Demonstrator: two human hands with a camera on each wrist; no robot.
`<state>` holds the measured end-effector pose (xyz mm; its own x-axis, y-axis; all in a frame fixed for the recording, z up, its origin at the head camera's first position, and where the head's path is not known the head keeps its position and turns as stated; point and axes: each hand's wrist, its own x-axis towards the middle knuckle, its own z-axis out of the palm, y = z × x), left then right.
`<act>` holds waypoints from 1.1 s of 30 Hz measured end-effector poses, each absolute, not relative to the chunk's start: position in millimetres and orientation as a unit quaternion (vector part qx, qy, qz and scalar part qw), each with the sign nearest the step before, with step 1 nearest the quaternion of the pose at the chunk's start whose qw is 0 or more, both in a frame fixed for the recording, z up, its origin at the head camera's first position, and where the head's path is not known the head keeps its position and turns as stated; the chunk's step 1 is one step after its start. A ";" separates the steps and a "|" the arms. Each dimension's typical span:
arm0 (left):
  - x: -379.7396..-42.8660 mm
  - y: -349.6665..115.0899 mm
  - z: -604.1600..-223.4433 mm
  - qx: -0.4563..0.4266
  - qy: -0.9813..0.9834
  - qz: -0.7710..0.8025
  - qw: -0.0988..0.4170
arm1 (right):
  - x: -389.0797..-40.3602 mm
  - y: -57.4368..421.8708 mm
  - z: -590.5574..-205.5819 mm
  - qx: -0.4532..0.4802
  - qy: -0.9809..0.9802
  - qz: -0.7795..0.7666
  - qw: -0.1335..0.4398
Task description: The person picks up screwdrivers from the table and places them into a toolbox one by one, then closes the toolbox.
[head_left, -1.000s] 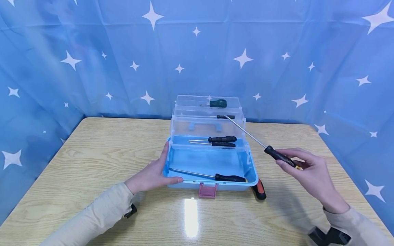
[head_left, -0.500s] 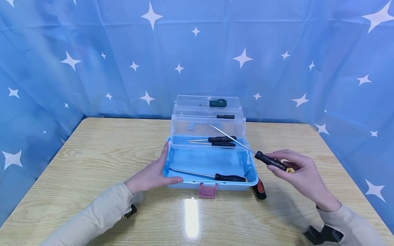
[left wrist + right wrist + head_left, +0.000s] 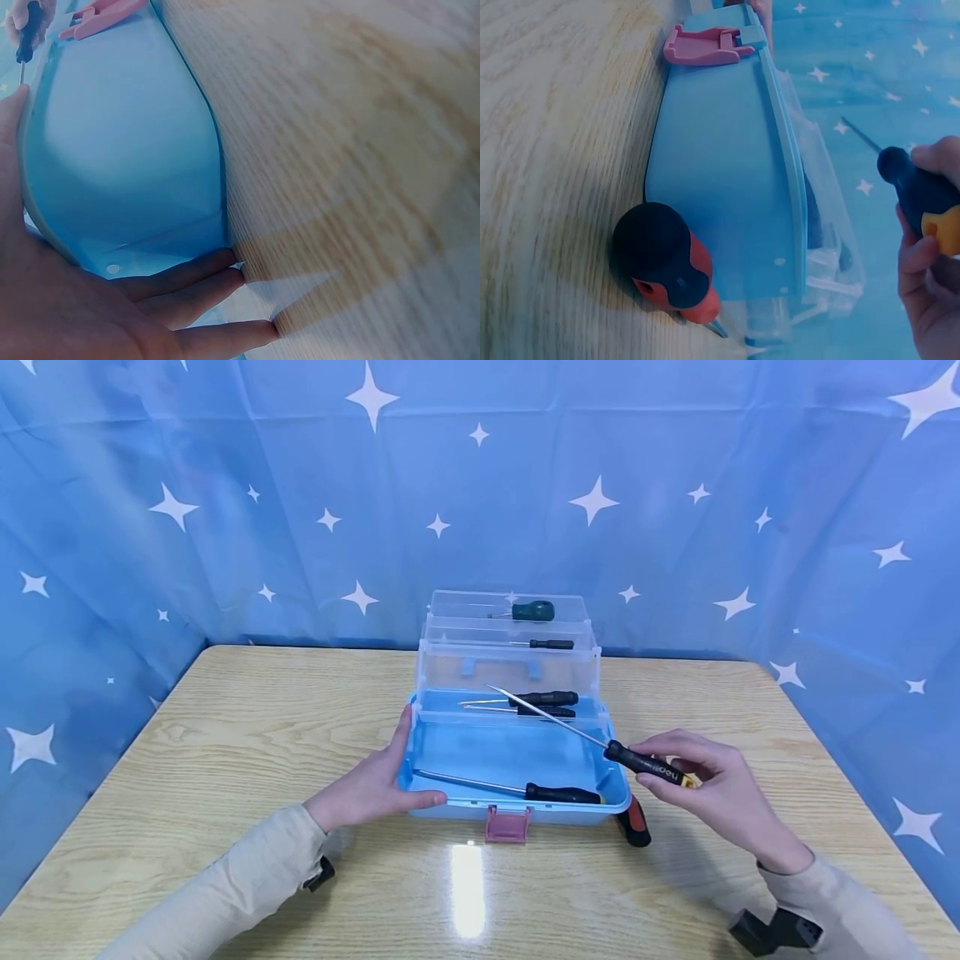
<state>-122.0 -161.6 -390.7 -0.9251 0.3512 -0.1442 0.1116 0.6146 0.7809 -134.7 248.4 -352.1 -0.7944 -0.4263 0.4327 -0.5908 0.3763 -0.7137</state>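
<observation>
My right hand (image 3: pixel 708 781) grips a long screwdriver (image 3: pixel 645 764) by its black and yellow handle. The shaft slants up and left over the right part of an open blue toolbox (image 3: pixel 450 811). In the right wrist view the handle (image 3: pixel 922 191) sits between thumb and fingers. My left hand (image 3: pixel 375 785) rests on the box's left front corner, thumb on the front rim. In the left wrist view its fingers (image 3: pixel 187 289) are straight against the box wall. Another long screwdriver (image 3: pixel 562 793) lies inside along the front.
Clear trays (image 3: pixel 510 668) rise at the back, bearing a green-handled screwdriver (image 3: pixel 534 610) and several black-handled screwdrivers (image 3: pixel 543 698). A red and black screwdriver (image 3: pixel 636 822) lies on the wooden table (image 3: pixel 285 718) by the box's right side. A pink latch (image 3: pixel 507 825) hangs in front.
My right hand has moved left with the screwdriver, whose tip has come from beyond the right of the trays to above the box interior. My left hand has stayed put.
</observation>
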 end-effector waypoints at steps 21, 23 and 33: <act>-121.5 -161.4 -388.7 0.130 0.886 0.421 0.142 | -142.2 237.0 -361.0 0.343 -0.833 0.434 0.029; -121.6 -161.4 -389.1 0.129 0.886 0.422 0.142 | -144.0 235.6 -361.8 0.343 -0.831 0.438 0.025; -121.9 -161.7 -390.5 0.133 0.886 0.422 0.140 | -147.0 230.4 -365.2 0.384 -0.805 0.452 0.023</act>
